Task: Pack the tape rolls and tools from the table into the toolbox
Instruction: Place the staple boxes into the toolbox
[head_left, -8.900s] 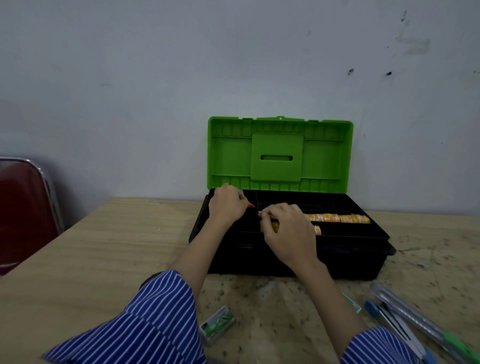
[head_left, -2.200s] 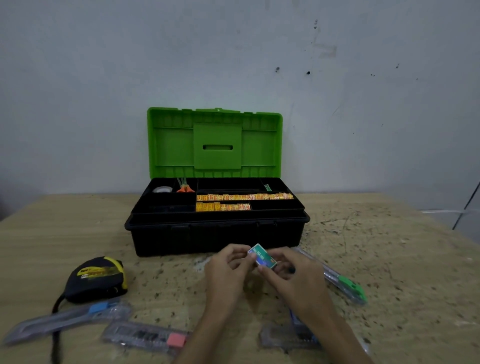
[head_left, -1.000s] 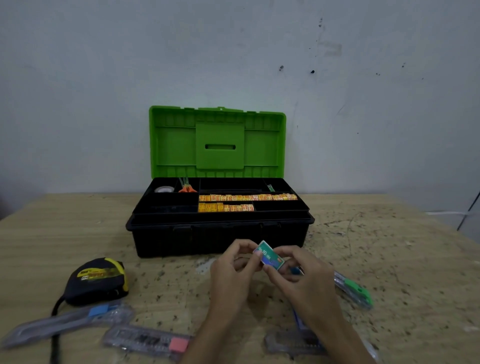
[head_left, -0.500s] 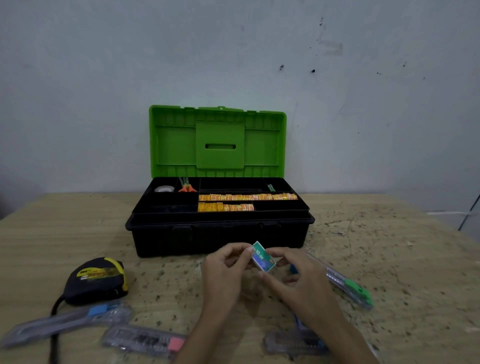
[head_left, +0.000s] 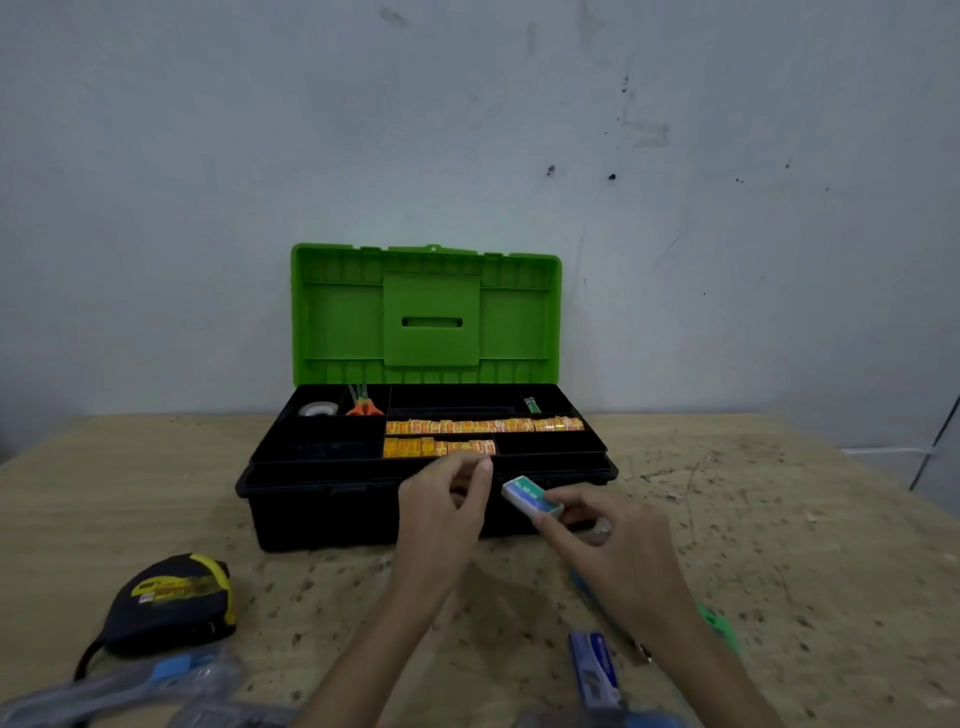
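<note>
The black toolbox (head_left: 311, 514) stands open at the table's middle with its green lid (head_left: 337, 322) upright. Its top tray holds a clear tape roll (head_left: 317, 409), orange-handled scissors (head_left: 363, 408), rows of small yellow boxes (head_left: 483, 426) and a small green item (head_left: 531, 404). In front of the toolbox, my right hand (head_left: 618, 551) pinches a small teal and white box (head_left: 531, 496) at one end. My left hand (head_left: 441, 514) is just left of that box, apart from it, fingers curled with nothing visible in them.
A black and yellow tape measure (head_left: 171, 603) lies at the front left. Packaged cutters (head_left: 130, 680) lie along the near edge. A blue packaged item (head_left: 595, 670) and a green-tipped tool (head_left: 719, 626) lie by my right forearm. A wall stands close behind the toolbox.
Both hands held the small box half a second ago. My left hand has let go of it, and both hands have risen closer to the toolbox front.
</note>
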